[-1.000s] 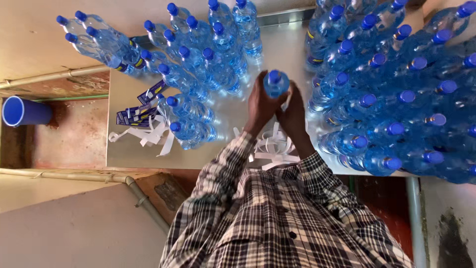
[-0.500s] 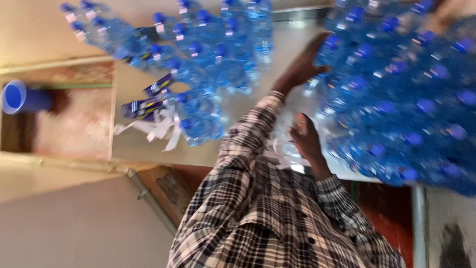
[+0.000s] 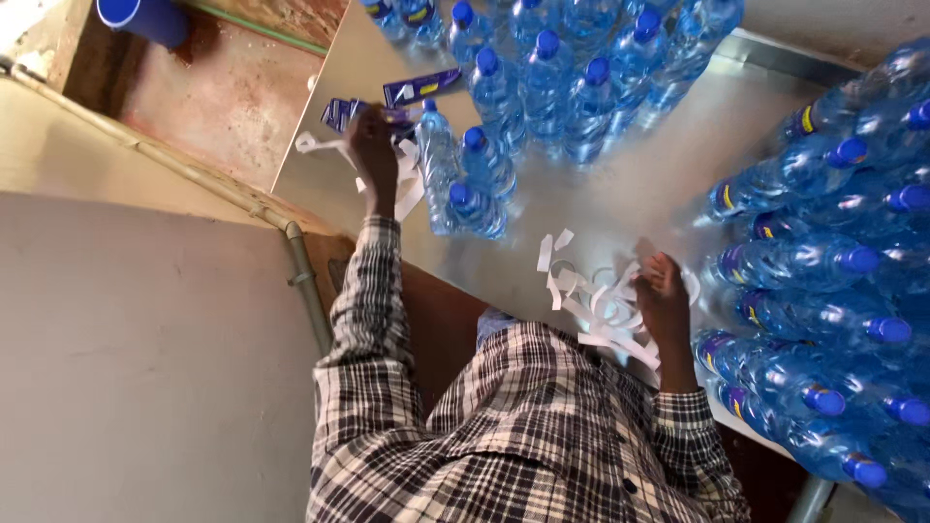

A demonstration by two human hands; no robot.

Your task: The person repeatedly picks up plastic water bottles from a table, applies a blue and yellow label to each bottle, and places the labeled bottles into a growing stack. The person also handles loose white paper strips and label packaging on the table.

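My left hand (image 3: 373,145) reaches out to the far left of the metal table (image 3: 649,174). Its fingers rest on a small stack of blue labels (image 3: 426,87) and some white paper strips (image 3: 409,189); whether it grips one is unclear. My right hand (image 3: 666,291) lies near the table's front edge with its fingers loosely apart, on a heap of curled white paper strips (image 3: 596,310). Between the two hands stand clear water bottles with blue caps (image 3: 480,179), the nearest ones just right of my left hand.
Many more blue-capped bottles (image 3: 833,261) crowd the right side of the table, and another group (image 3: 572,77) stands at the back. A blue cup (image 3: 145,15) sits on the reddish floor beyond the table's left end. A grey pipe (image 3: 300,271) runs along the wall.
The bottle held in both hands a second ago is gone from them. My left hand has swung from the right bottle group over to the blue labels, and my right hand has settled on the white strips.
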